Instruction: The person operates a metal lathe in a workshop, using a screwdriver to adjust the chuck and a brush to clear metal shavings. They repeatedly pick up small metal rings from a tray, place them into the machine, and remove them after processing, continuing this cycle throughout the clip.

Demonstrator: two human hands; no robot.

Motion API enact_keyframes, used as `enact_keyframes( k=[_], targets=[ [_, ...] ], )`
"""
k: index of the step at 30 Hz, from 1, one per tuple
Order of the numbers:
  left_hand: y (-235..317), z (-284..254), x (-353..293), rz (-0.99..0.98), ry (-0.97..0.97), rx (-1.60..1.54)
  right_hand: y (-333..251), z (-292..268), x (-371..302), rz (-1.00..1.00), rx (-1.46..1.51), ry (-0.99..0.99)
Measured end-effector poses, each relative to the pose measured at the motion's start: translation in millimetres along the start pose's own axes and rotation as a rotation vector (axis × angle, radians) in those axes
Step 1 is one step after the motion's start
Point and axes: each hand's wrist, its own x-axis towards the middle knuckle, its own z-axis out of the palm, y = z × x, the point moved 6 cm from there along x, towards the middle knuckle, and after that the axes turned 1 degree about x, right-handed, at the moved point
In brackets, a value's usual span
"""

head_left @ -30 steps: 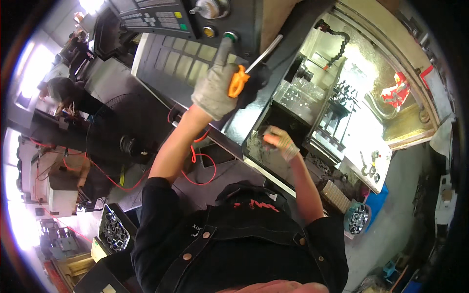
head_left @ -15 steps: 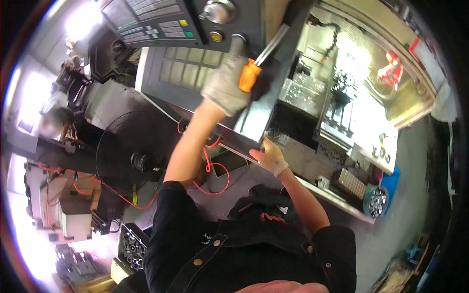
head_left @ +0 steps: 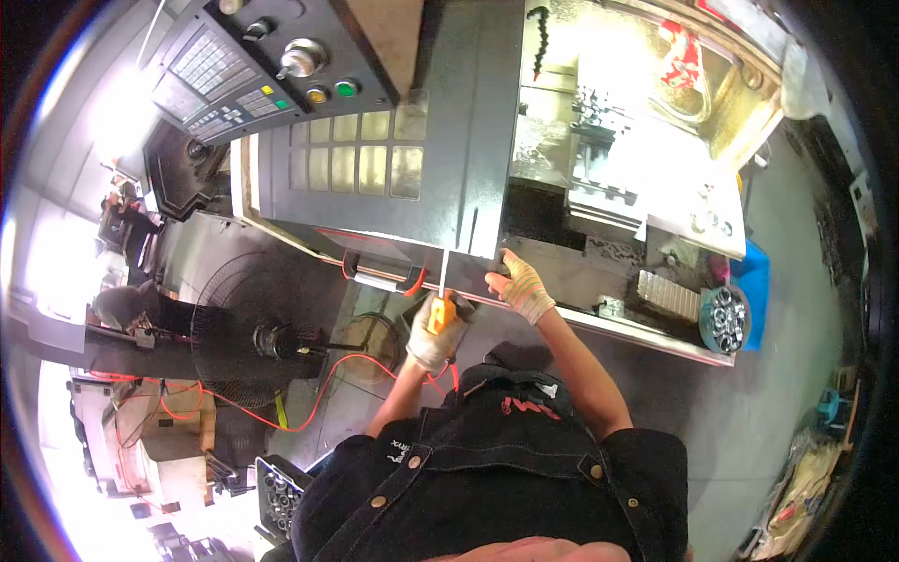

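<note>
Orange-handled, the tool [head_left: 437,317] sits just below the grey machine door [head_left: 459,178], its straight metal rod reaching the door's lower edge. I find the left hand's [head_left: 430,346] gloved fingers clamped on the handle. The gloved right hand [head_left: 524,292], thumb apart, is at the door's lower right corner; contact I cannot tell. Right of the door, the machine interior [head_left: 548,201] stands open; lower right of it lies a ridged block [head_left: 667,296].
</note>
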Motion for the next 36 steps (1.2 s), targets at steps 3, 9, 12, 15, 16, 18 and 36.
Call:
enact_keyframes(
  k=[3, 9, 12, 15, 16, 18, 36],
  targets=[
    [-27, 39, -20, 0.001, -0.086, 0.134, 11, -33, -21, -0.089, 0.1, 0.052],
    [-23, 134, -30, 0.026, -0.438, 0.658, 62, -104, -82, -0.105, 0.661, 0.258],
    [-42, 174, -47, 0.022, -0.582, 0.797, 115, -143, -144, 0.008, 1.356, 0.42],
    [-66, 218, -71, -0.012, -0.745, 0.85, 165, -184, -219, -0.101, 1.632, 0.389],
    [-77, 231, -82, -0.008, -0.819, 0.904, 173, -194, -249, -0.135, 1.647, 0.414],
    [-81, 261, -105, -0.045, -0.971, 0.968, 183, -209, -298, -0.218, 1.657, 0.508],
    [-112, 326, -179, 0.282, -1.874, 1.021, 231, -146, -512, -0.738, 1.429, 1.337]
  ],
)
